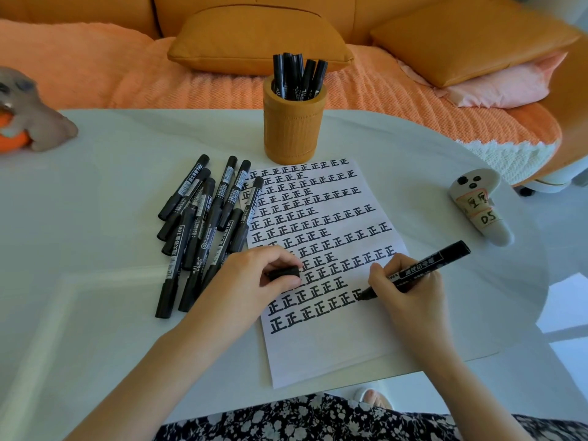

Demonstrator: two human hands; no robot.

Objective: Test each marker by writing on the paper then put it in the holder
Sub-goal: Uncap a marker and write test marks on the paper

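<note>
White oval table (95, 186), orange sofa (79, 14) behind: the white paper sheet (334, 354) is mostly filled with black test characters, so I'd put this around a third done. My right hand (410, 288) grips one uncapped black marker (426, 265), tip on the paper, and my left hand (254, 278) pinches its black cap (284, 272). Count: six or seven markers stand in the orange cylindrical holder (292, 135), and about ten capped ones (203, 224) are piled left of the sheet, probably untested.

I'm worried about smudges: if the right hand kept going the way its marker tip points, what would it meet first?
The right hand aims its marker down-left, tip on the paper. It would likely cross the written characters first, then perhaps the left forearm.
</note>
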